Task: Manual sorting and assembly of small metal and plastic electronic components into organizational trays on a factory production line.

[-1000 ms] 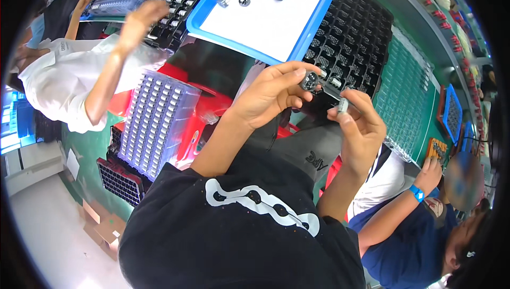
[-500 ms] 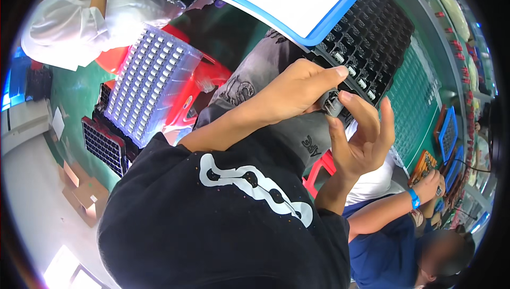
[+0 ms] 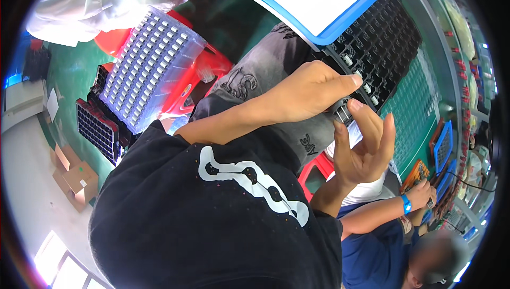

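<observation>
Close in front of me, a small dark grey cylindrical part (image 3: pixel 341 112) with pale slots or prongs on its end is held between both hands. My left hand (image 3: pixel 313 91) reaches across from the left, thumb and fingers pinched on its upper side. My right hand (image 3: pixel 363 151) grips the part from below and right between thumb and index finger, its other fingers loosely bent. Part of the piece is hidden behind the fingertips. Just beyond the hands lies a black compartment tray (image 3: pixel 390 37), with several pale pieces in its nearest cells.
A blue-rimmed tray (image 3: pixel 325 38) with a white base holds several dark parts at its far side. At left, a clear tray (image 3: pixel 151 68) of white pieces rests on a red stool (image 3: pixel 186 95). Co-workers sit at the upper left and lower right, one wearing a blue wristband (image 3: pixel 407 204).
Both hands have shifted slightly right and down in the picture, with the part between them. The part now looks tilted differently and more covered by fingers. The whole view has also shifted a little.
</observation>
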